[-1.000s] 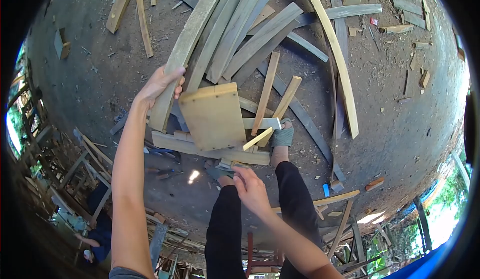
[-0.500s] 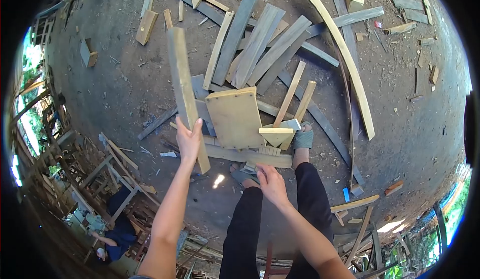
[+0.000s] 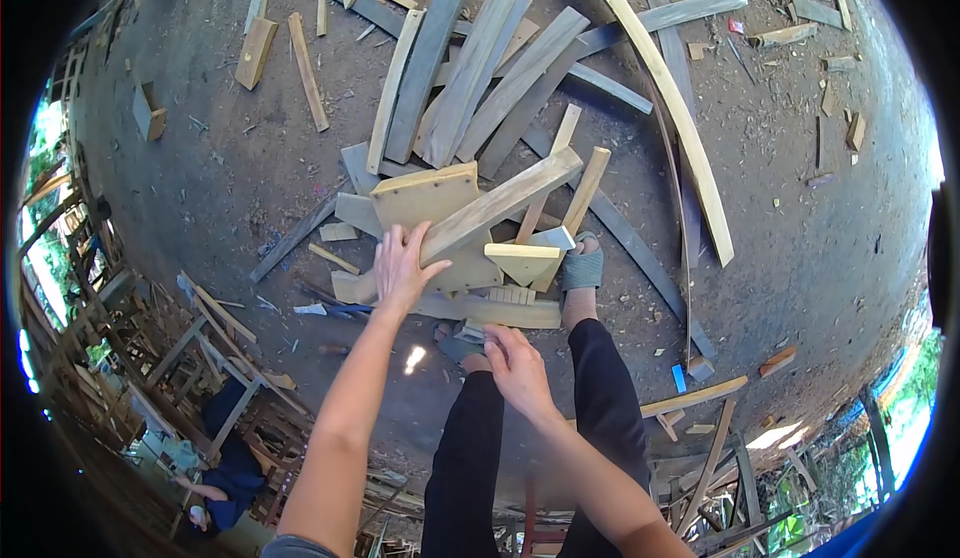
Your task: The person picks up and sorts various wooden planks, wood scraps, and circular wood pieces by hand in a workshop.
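Note:
My left hand [image 3: 403,264] grips a long pale plank [image 3: 500,200] that lies slanted across a flat square board [image 3: 425,198] on top of a heap of offcuts. The plank's far end points up and to the right. My right hand [image 3: 512,360] sits by my left knee with its fingers curled; its tips touch the lower edge of a flat-lying plank [image 3: 500,313], and I cannot see whether it holds anything. A small wedge-shaped piece [image 3: 520,260] rests just right of the board, next to my sandalled foot [image 3: 580,270].
Grey planks [image 3: 480,68] fan out on the dirt floor behind the heap. A long curved strip [image 3: 665,103] runs down the right side. Wooden frames [image 3: 190,338] are stacked at the left, and another person [image 3: 225,478] in dark clothes crouches at the lower left.
My left hand lifted the long plank out of the fan of planks, held it upright, and has now laid it slanted across the square board. My right hand stayed by the knee.

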